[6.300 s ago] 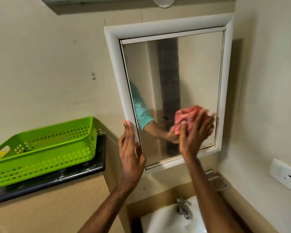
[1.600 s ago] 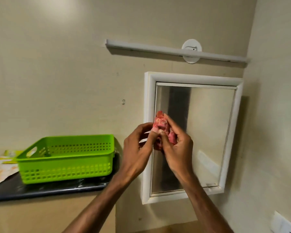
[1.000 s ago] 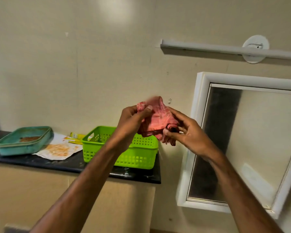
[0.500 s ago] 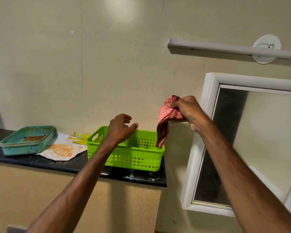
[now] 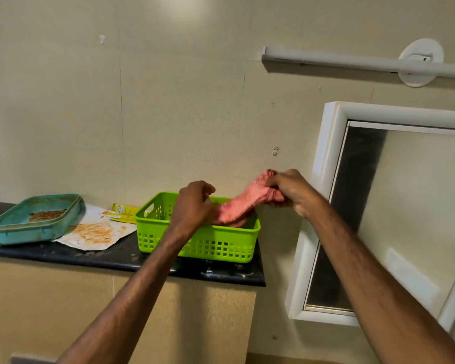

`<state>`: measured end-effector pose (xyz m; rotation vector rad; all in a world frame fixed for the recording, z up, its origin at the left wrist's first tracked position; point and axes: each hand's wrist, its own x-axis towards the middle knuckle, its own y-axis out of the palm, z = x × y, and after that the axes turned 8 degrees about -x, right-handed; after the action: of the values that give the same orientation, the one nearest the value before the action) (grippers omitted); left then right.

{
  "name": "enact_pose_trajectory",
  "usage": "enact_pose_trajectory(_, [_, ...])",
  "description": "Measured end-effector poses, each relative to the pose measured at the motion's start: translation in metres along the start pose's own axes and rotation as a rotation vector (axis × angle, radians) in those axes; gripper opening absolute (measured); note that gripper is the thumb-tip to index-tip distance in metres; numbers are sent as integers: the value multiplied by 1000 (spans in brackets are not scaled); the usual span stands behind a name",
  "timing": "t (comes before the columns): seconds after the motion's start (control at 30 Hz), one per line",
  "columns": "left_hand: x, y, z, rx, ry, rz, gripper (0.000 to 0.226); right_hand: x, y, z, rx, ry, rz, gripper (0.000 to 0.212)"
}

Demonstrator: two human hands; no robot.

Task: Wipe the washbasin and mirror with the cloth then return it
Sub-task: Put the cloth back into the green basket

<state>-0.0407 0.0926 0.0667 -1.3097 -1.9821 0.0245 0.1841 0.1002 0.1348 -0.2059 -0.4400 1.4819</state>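
Both hands, the left hand (image 5: 195, 203) and right hand (image 5: 289, 191), pinch the cloth (image 5: 243, 206) stretched over the basket (image 5: 195, 243), at the mirror's (image 5: 405, 219) nine o'clock. Released unevenly, its right end may drape outside onto the worktop (image 5: 116, 256).

basket (image 5: 197, 245) on counter (image 5: 63, 254) | tray (image 5: 37, 219) left | mirror (image 5: 394, 219) right

the light is warm, soft and rather dim, with a pale bright patch high on the wall (image 5: 179, 3) that may be a reflection. the cloth (image 5: 243, 204) looks smeared by motion blur. straight edges bow near the wide-angle corners.
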Motion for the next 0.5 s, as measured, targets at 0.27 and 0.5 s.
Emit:
enact_pose_trajectory(0.27, [-1,4,2,132,13,162,21,-4,3,-24,-486,-76,-189,17])
enact_pose_trajectory(0.5, [-5,6,-2,168,13,150,21,-10,27,-56,-792,-38,-121,31])
